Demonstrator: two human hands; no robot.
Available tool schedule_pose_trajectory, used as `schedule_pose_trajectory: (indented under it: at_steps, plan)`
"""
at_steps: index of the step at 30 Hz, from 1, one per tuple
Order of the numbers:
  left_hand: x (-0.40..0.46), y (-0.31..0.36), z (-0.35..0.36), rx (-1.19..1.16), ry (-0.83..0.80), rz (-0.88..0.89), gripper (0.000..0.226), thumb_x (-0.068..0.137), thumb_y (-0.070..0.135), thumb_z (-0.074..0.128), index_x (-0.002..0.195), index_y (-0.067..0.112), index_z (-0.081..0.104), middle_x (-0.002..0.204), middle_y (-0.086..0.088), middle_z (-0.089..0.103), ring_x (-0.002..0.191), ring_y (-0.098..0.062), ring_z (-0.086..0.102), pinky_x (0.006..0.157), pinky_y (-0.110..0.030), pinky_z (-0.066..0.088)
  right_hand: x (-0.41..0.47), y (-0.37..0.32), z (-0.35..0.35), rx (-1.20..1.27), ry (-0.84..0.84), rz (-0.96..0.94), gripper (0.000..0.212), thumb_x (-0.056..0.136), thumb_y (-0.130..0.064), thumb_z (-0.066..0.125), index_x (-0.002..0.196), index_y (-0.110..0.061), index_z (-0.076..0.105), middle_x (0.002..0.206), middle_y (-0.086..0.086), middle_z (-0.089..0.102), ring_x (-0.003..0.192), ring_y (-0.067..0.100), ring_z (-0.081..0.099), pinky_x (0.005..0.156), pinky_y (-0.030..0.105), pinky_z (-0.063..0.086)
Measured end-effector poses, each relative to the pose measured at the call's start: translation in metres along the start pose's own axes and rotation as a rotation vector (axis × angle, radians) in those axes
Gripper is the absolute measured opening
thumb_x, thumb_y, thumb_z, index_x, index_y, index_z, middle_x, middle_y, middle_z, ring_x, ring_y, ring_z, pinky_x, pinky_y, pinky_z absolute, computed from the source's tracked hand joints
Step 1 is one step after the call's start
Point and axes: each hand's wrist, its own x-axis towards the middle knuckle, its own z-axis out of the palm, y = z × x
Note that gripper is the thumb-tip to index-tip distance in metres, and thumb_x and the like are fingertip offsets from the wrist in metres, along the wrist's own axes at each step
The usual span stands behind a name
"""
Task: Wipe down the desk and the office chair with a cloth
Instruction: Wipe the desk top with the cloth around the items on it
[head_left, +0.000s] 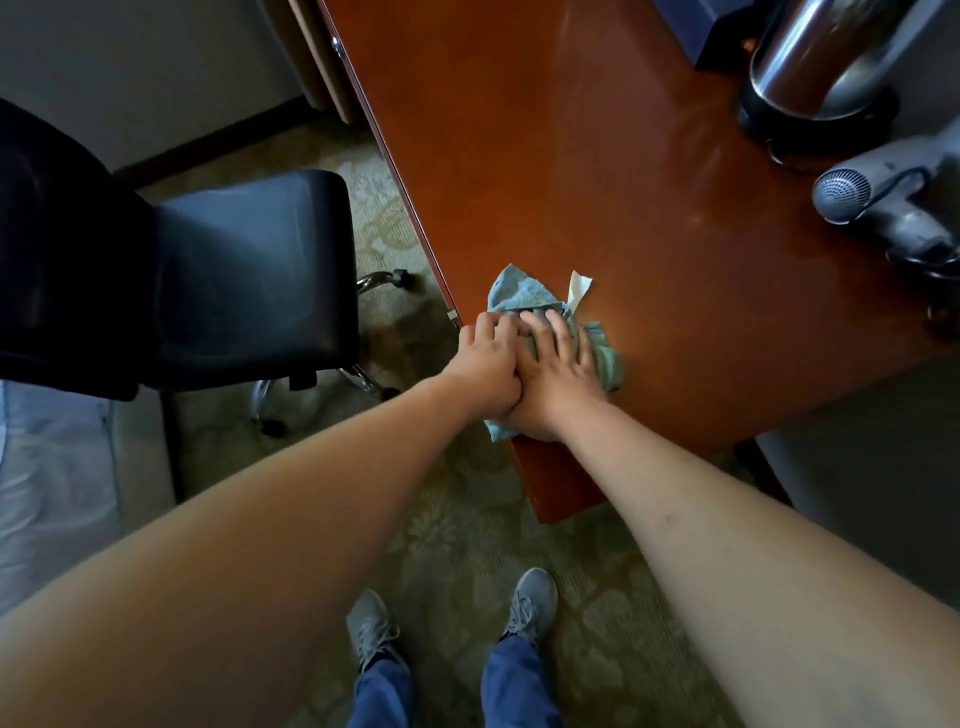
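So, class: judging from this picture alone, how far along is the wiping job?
Done: nothing shows for certain, though the desk is glossy. In hand: both hands, left hand and right hand, press the cloth onto the desk's near corner. Left: the office chair stands apart, untouched.

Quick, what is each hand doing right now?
Left hand: open, fingers resting on the cloth at the desk edge.
Right hand: open, pressing flat on the cloth.

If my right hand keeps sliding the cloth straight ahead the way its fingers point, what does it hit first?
Mostly bare desk. The right hand, flat on the cloth, points up the desktop; the chrome kettle and hair dryer sit off to the right, probably clear of that line.
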Motion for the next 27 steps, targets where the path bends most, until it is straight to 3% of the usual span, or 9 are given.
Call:
schedule_pose_trajectory:
  at_steps: [10,20,24,27]
  plan:
    - [-0.057,0.027,0.022,0.019,-0.074,0.035,0.063,0.089,0.006,0.048,0.148,0.008,0.025,0.144,-0.009,0.026,0.129,-0.029,0.024,0.113,-0.036,0.022,-0.07,-0.002,0.018,0.019,-0.06,0.042,0.118,0.08,-0.06,0.063,0.157,-0.027,-0.019,0.164,0.0,-0.017,0.152,0.026,-0.023,0.124,0.053,-0.008]
    - [-0.103,0.041,0.045,-0.076,-0.176,0.039,0.059,0.087,0.004,0.052,0.143,0.009,0.034,0.137,-0.009,0.032,0.124,-0.027,0.028,0.11,-0.036,0.028,-0.133,-0.006,0.036,0.025,-0.04,0.069,0.105,0.081,-0.043,0.069,0.16,-0.026,0.002,0.162,0.003,0.007,0.152,0.027,0.0,0.125,0.047,0.011]
    - [-0.126,0.054,0.05,-0.231,-0.287,-0.028,0.061,0.086,0.007,0.059,0.142,0.013,0.033,0.134,-0.006,0.031,0.123,-0.027,0.033,0.1,-0.028,0.033,-0.162,0.0,0.028,-0.05,-0.143,0.051,0.096,0.083,-0.04,0.07,0.157,-0.025,0.01,0.158,0.004,0.015,0.149,0.028,0.011,0.121,0.048,0.023]
    - [-0.134,0.059,0.043,-0.285,-0.344,-0.099,0.064,0.087,0.01,0.062,0.144,0.014,0.033,0.137,-0.006,0.032,0.124,-0.026,0.035,0.101,-0.031,0.037,-0.164,-0.001,0.009,-0.083,-0.286,0.026,0.093,0.084,-0.047,0.071,0.157,-0.027,0.017,0.156,0.006,0.021,0.147,0.029,0.02,0.118,0.049,0.029]
